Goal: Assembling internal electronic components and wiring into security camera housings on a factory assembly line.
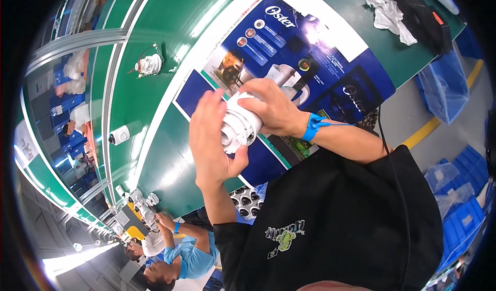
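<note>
Above the green table, both my hands are around a white cylindrical appliance part (242, 120) with a white cord wound on it. My right hand (271, 104) grips its upper right side, thumb bent over the top; a blue strap (313, 127) circles that wrist. My left hand (211, 141) cups the left end, its thumb against the lower edge of the windings and its fingertips blurred. Underneath lies a flat, printed blue and white carton (336, 69). The hands partly cover the part's far side and some of the cord.
On the green surface beyond the rail (120, 69) sit a cord-wrapped white part (150, 65) and a white cylinder (119, 135). Crumpled white paper (391, 17) lies at far right. Blue bins (460, 213) stand right. A co-worker in a blue shirt (194, 255) works at lower left.
</note>
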Demonstrator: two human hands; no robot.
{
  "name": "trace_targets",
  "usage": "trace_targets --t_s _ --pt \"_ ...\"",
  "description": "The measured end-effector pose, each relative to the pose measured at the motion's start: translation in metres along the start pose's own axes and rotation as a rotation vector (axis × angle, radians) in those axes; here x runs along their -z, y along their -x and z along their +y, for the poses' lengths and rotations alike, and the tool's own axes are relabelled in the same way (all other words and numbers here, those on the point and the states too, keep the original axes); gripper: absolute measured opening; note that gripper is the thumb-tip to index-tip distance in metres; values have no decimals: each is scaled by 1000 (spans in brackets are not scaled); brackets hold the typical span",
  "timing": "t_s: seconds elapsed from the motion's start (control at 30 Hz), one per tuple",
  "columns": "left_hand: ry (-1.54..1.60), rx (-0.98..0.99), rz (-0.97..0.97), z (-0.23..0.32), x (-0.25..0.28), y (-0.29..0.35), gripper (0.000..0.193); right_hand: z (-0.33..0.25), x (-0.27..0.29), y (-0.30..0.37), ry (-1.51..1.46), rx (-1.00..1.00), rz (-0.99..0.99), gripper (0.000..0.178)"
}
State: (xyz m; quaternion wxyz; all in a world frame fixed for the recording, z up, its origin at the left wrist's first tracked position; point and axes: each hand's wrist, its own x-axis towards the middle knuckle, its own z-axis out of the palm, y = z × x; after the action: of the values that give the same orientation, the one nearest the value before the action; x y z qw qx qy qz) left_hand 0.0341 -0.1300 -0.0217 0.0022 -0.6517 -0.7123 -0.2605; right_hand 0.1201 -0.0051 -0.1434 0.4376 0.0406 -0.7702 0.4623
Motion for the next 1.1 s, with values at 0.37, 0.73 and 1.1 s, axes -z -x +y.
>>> trace_targets --t_s 0.37,0.73,1.1 --pt "-114 176 160 9 -22 -1 78 3 2 2 133 -17 64 72" --pt "181 401 132 14 -9 10 77 -1 4 1 137 30 48 68" --pt "93 185 59 8 0 27 84 -4 -6 -1 165 178 119 57"
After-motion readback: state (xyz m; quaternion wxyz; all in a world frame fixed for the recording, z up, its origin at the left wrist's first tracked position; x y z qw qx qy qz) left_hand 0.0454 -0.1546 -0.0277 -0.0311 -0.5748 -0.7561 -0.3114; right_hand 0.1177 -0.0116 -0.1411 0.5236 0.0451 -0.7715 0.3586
